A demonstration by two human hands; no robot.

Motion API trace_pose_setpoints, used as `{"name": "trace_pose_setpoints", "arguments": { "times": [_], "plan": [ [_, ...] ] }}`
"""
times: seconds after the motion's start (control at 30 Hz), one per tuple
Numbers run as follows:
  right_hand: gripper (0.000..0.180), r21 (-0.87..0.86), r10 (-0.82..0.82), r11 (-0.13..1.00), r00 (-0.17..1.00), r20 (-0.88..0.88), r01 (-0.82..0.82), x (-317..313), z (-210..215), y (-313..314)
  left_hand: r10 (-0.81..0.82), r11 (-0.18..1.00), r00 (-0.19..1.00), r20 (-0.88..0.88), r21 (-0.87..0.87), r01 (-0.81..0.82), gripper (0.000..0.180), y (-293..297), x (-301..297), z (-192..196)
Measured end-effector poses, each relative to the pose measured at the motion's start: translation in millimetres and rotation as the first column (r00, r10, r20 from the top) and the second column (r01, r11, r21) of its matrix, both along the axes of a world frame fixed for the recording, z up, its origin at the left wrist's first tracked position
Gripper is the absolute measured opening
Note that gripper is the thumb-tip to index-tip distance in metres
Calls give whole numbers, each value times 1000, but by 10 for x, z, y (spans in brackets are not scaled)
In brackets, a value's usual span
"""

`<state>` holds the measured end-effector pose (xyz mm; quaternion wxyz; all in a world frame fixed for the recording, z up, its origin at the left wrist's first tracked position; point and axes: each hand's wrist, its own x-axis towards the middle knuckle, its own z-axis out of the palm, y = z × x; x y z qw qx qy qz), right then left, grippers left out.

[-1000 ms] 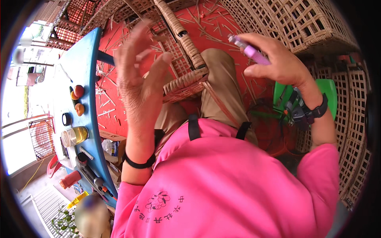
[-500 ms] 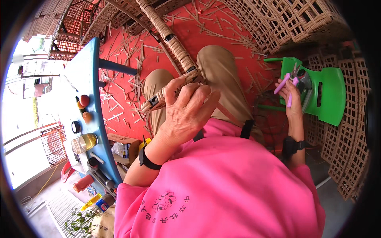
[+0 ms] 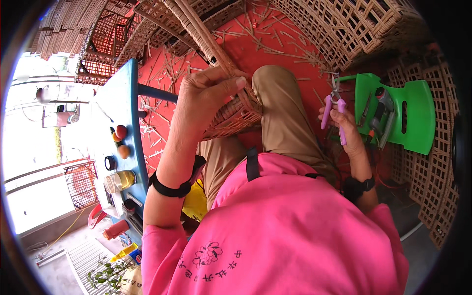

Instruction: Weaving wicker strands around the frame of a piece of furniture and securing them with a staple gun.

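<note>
My left hand (image 3: 209,91) is closed, thumb against fingers, on a flat brown wicker strip (image 3: 226,64) at the corner of a woven wicker piece (image 3: 233,120). This piece rests by my knees, and its long wrapped bar (image 3: 184,17) runs away from me toward the far side. Part of the strip is hidden by the hand. Out to the right, beside the green chair, my right hand (image 3: 345,127) holds purple-handled snips (image 3: 327,114), their handles spread and the blades pointing away from me.
A green plastic chair (image 3: 418,115) bears more tools, one a dark power tool (image 3: 384,101). At left stands a blue-edged table (image 3: 129,93) with a glass jar (image 3: 120,181) and round fruit (image 3: 123,151). Cut strips litter the red floor (image 3: 246,46). Wicker panels (image 3: 339,29) stand around.
My left hand has risen from the wrapped joint and pinches the strip. The wicker piece has turned, bringing its woven side into view. The snips have shifted slightly left and nearer me.
</note>
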<state>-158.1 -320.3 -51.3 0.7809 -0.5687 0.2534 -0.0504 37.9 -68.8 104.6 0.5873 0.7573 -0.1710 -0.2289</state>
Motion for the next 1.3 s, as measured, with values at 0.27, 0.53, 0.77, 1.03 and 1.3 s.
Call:
{"name": "trace_pose_setpoints", "arguments": {
  "times": [0.27,0.53,0.77,1.03,1.3],
  "plan": [
    [55,169,389,887,893,226,-430,195,799,485,1,996,992,124,89,-12,20,65,238,-173],
    [35,50,634,760,757,157,-648,602,1020,612,14,998,999,33,59,-16,20,41,232,-183],
    [38,-21,654,751,738,165,-660,773,1082,600,24,997,1000,18,68,-25,22,51,226,-189],
    [44,-108,700,714,712,59,-692,825,1130,540,25,998,1000,13,48,-26,21,53,218,-181],
    [48,-211,774,590,620,-125,-779,979,1376,410,37,993,995,98,104,-47,18,73,231,-182]
  ]
}}
